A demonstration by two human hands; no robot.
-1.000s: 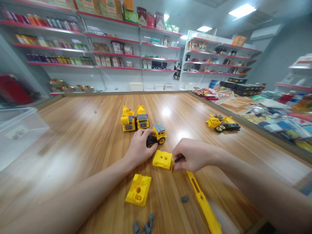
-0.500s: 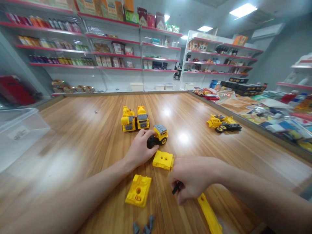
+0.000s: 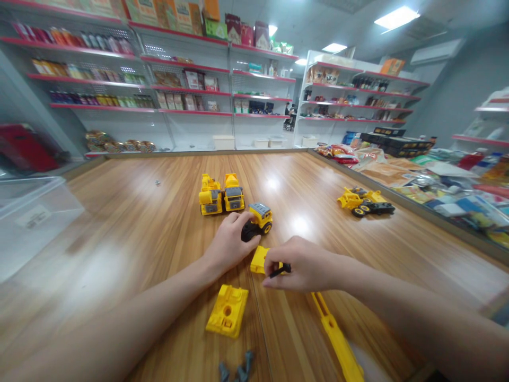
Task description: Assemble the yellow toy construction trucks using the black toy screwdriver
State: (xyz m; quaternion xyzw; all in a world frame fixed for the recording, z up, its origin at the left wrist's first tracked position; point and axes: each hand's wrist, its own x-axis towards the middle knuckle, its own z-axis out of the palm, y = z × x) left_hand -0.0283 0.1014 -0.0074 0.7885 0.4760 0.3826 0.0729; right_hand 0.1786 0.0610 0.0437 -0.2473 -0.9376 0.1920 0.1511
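Note:
My left hand [image 3: 230,241] rests on the wooden table [image 3: 139,239], its fingers closed around the black rear of a small yellow toy truck [image 3: 259,219]. My right hand [image 3: 296,263] pinches a small dark screw-like piece [image 3: 280,270] just above a flat yellow plastic part [image 3: 259,259], which it partly hides. A second yellow moulded part [image 3: 227,310] lies nearer me. A long yellow toy arm [image 3: 336,337] stretches toward the lower right, below my right wrist. Two assembled yellow toy trucks [image 3: 221,194] stand side by side beyond my left hand.
Grey screws [image 3: 236,370] lie at the bottom edge. Another yellow toy vehicle [image 3: 363,200] sits at the right of the table. A clear plastic box [image 3: 32,212] stands at the left. Packaged goods [image 3: 433,180] crowd the right counter; stocked shelves [image 3: 178,79] line the back.
My right hand dropped toward me and to the long yellow arm, then came back up over the flat yellow part with the dark piece pinched. My left hand stayed on the truck.

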